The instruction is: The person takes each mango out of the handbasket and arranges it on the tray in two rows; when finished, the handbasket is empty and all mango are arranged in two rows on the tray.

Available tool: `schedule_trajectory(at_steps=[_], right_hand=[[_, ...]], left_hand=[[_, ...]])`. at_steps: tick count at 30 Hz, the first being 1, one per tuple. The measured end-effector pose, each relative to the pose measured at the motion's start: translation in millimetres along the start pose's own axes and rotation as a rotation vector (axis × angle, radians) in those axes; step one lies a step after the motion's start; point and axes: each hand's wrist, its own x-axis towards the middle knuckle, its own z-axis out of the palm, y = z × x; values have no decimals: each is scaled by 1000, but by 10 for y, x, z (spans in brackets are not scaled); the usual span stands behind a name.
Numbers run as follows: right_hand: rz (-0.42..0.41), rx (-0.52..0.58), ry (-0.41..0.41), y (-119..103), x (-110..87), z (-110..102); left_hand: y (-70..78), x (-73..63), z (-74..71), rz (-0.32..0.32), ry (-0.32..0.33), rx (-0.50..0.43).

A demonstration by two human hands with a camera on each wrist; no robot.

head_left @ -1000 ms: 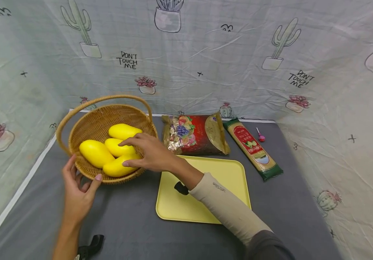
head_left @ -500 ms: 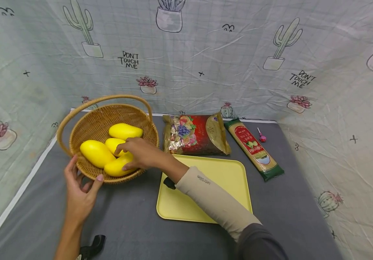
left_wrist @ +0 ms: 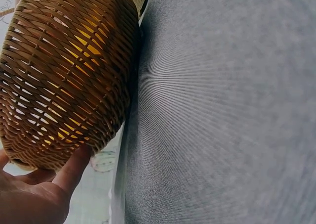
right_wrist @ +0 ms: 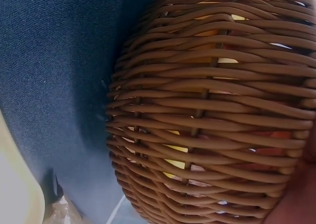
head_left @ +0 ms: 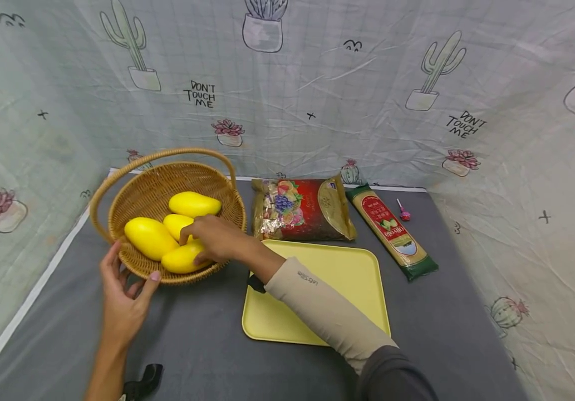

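Note:
A wicker basket [head_left: 172, 175] with an arched handle stands at the left, holding several yellow mangoes. My left hand [head_left: 124, 303] holds its near left side, thumb by the rim; the left wrist view shows its fingers against the woven wall [left_wrist: 59, 61]. Reaching in over the right rim, my right hand [head_left: 215, 239] grips the nearest mango [head_left: 179, 260], fingers curled over its far side and thumb on the near side. Beside it lie a large mango [head_left: 149, 236], a middle one [head_left: 176, 223] and a back one [head_left: 194, 204]. Wicker [right_wrist: 207, 100] hides most of the right hand in the right wrist view.
A yellow tray [head_left: 317, 317] lies under the right forearm. Behind it is a red and gold candy bag [head_left: 312, 209]. Further right are a green-ended pasta packet [head_left: 389, 228] and a pink lollipop [head_left: 404, 214]. A printed curtain [head_left: 312, 83] stands behind the grey table [head_left: 192, 340].
My right hand has moved slightly left and lower into the basket, and its fingers have closed round the nearest mango. The left hand stays at the basket's side.

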Motion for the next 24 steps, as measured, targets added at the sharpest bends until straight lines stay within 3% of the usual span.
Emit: schedule_trajectory(at_steps=[6,12,24], right_hand=[[-17,19,65,10,-57,-63],[-11,107,155,4,-188,-201],[30,277,261,63,-533,-470]], left_hand=[[20,31,-3,32,10,-8],[31,38,3,29,4,2],[23,17,5,2,17,20]])
